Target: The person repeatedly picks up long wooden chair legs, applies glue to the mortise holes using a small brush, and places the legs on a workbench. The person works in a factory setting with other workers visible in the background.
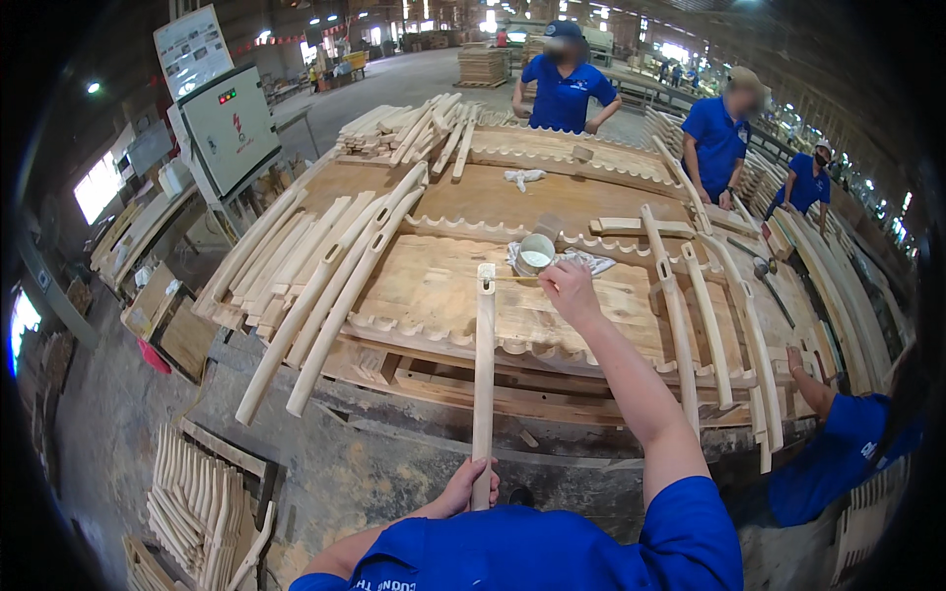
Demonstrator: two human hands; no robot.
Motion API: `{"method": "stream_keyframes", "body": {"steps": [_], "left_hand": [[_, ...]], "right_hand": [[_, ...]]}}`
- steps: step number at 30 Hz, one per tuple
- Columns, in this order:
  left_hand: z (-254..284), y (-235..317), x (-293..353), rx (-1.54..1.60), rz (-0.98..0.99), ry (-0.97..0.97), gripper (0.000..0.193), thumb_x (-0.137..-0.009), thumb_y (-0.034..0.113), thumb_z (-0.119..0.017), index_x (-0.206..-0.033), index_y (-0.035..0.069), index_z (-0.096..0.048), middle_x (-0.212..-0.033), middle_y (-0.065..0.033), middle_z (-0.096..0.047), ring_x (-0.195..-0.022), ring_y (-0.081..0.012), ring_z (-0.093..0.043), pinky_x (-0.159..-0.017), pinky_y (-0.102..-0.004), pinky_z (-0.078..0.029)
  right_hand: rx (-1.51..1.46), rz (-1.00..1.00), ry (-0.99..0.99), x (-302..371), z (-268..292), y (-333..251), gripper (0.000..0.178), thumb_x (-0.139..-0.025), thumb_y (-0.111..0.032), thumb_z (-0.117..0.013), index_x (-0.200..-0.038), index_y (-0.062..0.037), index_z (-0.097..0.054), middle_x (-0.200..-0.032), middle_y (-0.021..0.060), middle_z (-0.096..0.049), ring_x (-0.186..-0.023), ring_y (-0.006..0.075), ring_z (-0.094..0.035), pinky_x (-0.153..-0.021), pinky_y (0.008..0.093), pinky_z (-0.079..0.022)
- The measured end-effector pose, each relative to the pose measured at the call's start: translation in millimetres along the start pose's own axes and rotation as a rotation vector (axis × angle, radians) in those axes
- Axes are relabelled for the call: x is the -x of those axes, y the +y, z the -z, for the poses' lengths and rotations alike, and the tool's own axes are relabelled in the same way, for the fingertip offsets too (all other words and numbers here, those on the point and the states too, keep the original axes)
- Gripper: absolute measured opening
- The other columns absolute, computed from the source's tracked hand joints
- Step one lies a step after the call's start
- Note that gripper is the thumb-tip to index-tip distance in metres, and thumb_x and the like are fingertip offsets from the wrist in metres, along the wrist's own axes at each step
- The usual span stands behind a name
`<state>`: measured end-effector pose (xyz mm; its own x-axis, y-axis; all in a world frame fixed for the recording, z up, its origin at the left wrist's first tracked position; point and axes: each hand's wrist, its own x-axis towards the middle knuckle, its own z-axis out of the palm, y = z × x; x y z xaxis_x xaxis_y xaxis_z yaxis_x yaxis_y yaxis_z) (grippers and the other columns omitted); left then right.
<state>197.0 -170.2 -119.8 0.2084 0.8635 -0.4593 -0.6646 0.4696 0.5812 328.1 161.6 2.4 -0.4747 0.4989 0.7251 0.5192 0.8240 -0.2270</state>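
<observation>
My left hand (467, 487) is closed round the near end of a long pale wooden bar (484, 384). The bar points away from me, its far end over the scalloped wooden rack. A small slot shows at that far end. Between the fingers of my right hand (569, 287) is a thin yellowish stick (517, 279), its tip at the slot. Just behind my right hand, a cup (537, 252) with white stuff inside stands tilted on the rack. A crumpled white rag (589, 262) lies beside the cup.
Long slotted wooden parts (340, 266) lie at the left; others (664, 286) at the right. A hammer (774, 286) lies farther right. Co-workers in blue (570, 91) stand across the table; another's hand (794, 359) is near right. Curved wood pieces (202, 512) are stacked at lower left.
</observation>
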Motion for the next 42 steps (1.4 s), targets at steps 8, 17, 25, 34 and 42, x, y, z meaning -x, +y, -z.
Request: {"method": "stream_keyframes", "body": {"steps": [8,17,25,34,42], "left_hand": [[1,0,0,0.000,-0.005,0.000,0.031,-0.094,0.033,-0.045,-0.112,0.009,-0.038,-0.072,-0.0088,-0.053,-0.058,-0.0196,-0.053,-0.053,-0.0332,-0.046],[3,-2,-1,-0.041,0.004,-0.011,0.029,-0.095,0.034,-0.038,-0.113,0.011,-0.038,-0.075,-0.0090,-0.051,-0.061,-0.0202,-0.051,-0.056,-0.0353,-0.043],[5,-1,-1,0.018,0.000,-0.006,0.030,-0.094,0.031,-0.045,-0.112,0.008,-0.037,-0.072,-0.0089,-0.054,-0.056,-0.0200,-0.054,-0.051,-0.0331,-0.046],[5,-3,-2,0.019,-0.014,-0.045,0.031,-0.094,0.032,-0.045,-0.113,0.009,-0.037,-0.072,-0.0092,-0.054,-0.057,-0.0198,-0.054,-0.053,-0.0332,-0.046],[3,-1,-1,0.025,-0.003,-0.033,0.031,-0.094,0.033,-0.046,-0.113,0.010,-0.037,-0.072,-0.0093,-0.053,-0.058,-0.0197,-0.053,-0.053,-0.0337,-0.046]], "right_hand": [[-0.017,0.021,-0.017,13,4,-7,0.006,-0.077,-0.015,-0.064,-0.075,-0.0108,-0.060,-0.077,0.0041,-0.058,-0.083,0.0238,-0.055,-0.074,0.0390,-0.037],[0.009,-0.131,0.012,5,4,-2,0.007,-0.077,-0.016,-0.064,-0.076,-0.0101,-0.060,-0.078,0.0037,-0.057,-0.083,0.0232,-0.054,-0.074,0.0384,-0.037],[-0.008,-0.018,0.014,25,9,-9,0.006,-0.076,-0.015,-0.064,-0.077,-0.0113,-0.060,-0.077,0.0027,-0.055,-0.082,0.0229,-0.053,-0.076,0.0376,-0.037],[-0.044,-0.067,0.011,23,9,-19,0.007,-0.076,-0.015,-0.065,-0.076,-0.0114,-0.059,-0.077,0.0024,-0.056,-0.082,0.0224,-0.054,-0.075,0.0371,-0.037],[0.037,-0.086,0.038,5,-3,-14,0.006,-0.077,-0.016,-0.064,-0.076,-0.0117,-0.059,-0.077,0.0028,-0.056,-0.082,0.0230,-0.054,-0.073,0.0378,-0.037]]}}
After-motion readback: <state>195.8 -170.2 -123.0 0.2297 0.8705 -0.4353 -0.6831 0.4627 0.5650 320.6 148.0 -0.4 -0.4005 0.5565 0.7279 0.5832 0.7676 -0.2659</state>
